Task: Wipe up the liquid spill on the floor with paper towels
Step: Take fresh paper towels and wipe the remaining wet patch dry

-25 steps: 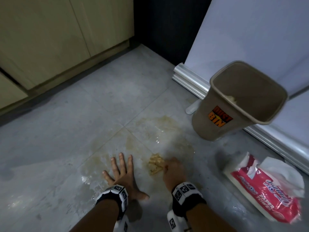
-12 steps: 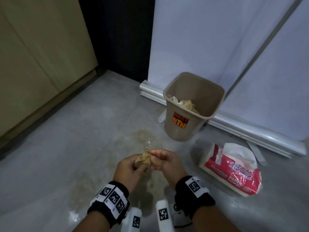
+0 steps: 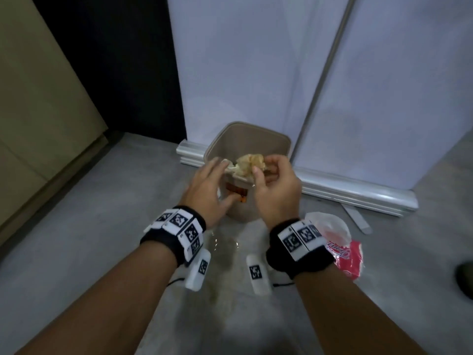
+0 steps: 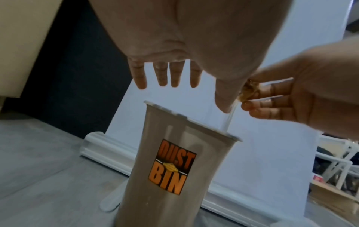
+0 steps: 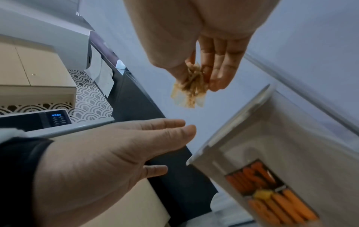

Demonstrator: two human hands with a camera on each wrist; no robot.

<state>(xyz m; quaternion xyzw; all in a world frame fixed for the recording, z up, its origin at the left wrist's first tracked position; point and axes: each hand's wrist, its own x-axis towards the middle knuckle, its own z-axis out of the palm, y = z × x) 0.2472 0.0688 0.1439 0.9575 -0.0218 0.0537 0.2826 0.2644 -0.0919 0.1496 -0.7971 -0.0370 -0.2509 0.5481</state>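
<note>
Right hand (image 3: 275, 185) pinches a soggy brown-stained crumpled paper towel wad (image 3: 249, 162) between thumb and fingertips, right above the open mouth of the beige plastic dust bin (image 3: 258, 135) with the orange label. Left hand (image 3: 208, 187) is spread flat with straight fingers, holding nothing, hovering just beside the wad at the bin's near rim.

Step in hand looks like dumping the used towel. To do it well: keep the wad over the middle of the opening before letting go, since it's wet and may drip or stick to fingers; left hand could steady the bin, which looks light.

Brownish liquid spill (image 3: 225, 254) shows on the grey tile floor (image 3: 76, 239) below the wrists, so wiping seems unfinished; a fresh sheet is likely needed. Red-and-white paper towel pack (image 3: 345, 249) lies on the floor just right of the bin, partly hidden by the right wrist. White baseboard rail (image 3: 358, 193) runs behind the bin, beige cabinet (image 3: 38, 124) at left. Nothing blocks the drop.
</note>
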